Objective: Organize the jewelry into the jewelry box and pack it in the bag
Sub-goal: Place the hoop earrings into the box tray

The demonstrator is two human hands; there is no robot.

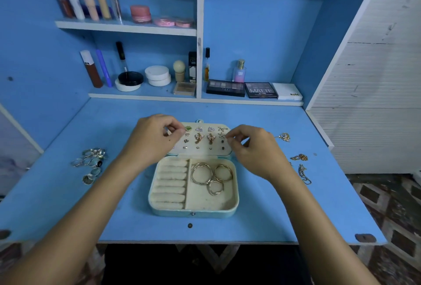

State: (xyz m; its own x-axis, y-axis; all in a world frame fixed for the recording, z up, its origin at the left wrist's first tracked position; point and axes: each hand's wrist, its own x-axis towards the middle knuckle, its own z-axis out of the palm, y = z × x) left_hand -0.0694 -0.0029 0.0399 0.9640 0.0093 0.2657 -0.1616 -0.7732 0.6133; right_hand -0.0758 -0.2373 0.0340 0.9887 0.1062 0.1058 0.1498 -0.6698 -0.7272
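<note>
Open jewelry box [193, 210] with 3 gold hoops [211, 176] inside.
Left hand [152, 138] pinches a tiny earring; right hand [252, 150] pinches something unclear at the lid.

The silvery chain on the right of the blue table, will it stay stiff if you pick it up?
Probably not: the silvery chain lies in loose curves, so it would likely dangle. It looks thin, so probably light, and apt to tangle.

Bare worktop [262, 211] is lying open around the jewelry box [193, 213]; rings [91, 161] are crowding the left side, chains [300, 166] the right, and both hands are hovering over the lid [205, 151].
</note>
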